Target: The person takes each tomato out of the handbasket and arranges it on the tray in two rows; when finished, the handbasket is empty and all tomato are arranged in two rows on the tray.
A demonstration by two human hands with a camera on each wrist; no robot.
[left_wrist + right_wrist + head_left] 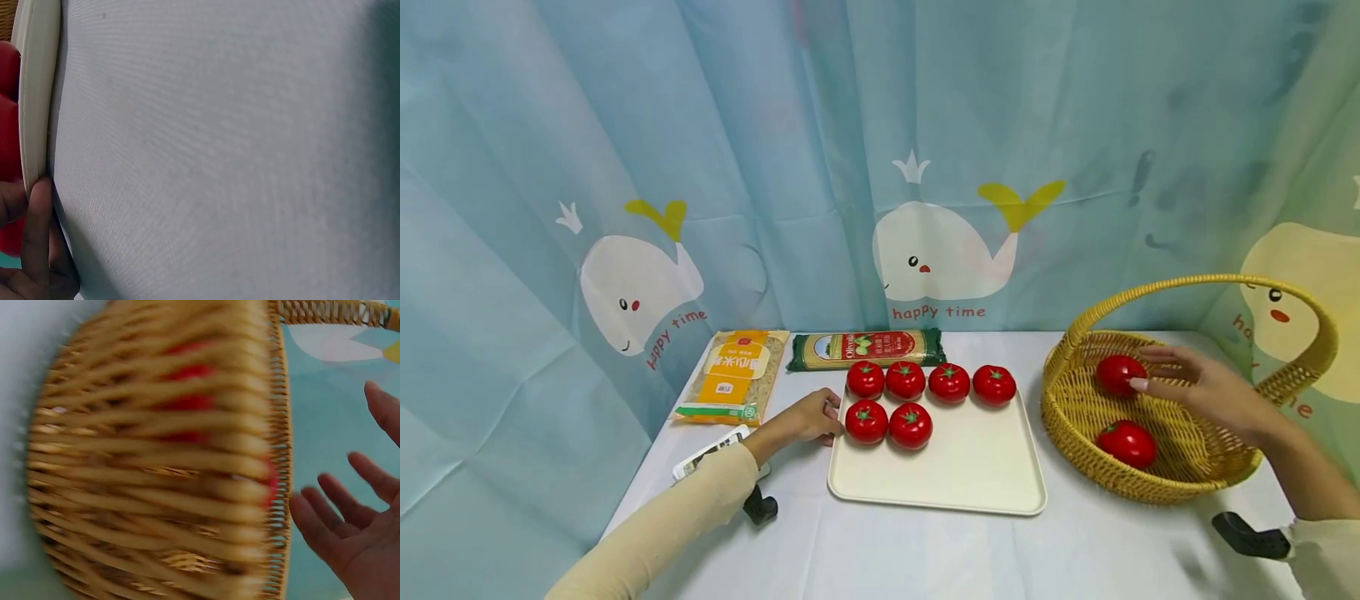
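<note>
At the left rim of the cream tray (970,475), my left hand (811,419) grips the edge between thumb and fingers, also seen in the left wrist view, where the hand (39,231) pinches the tray rim (39,94). Several red tomatoes (910,427) sit on the tray in two rows. Over the wicker basket (1078,454), my right hand (1217,392) reaches in beside a tomato (1120,376); a second tomato (1127,444) lies nearer the front. In the right wrist view the right hand (362,519) has its fingers spread and holds nothing.
A bag of grain (730,377) lies at the back left, with a pasta packet (865,349) behind the tray. Partly under the left forearm is a white packet (711,450). The basket's tall handle (1195,284) arches over its opening. A whale-print curtain (820,167) surrounds the table.
</note>
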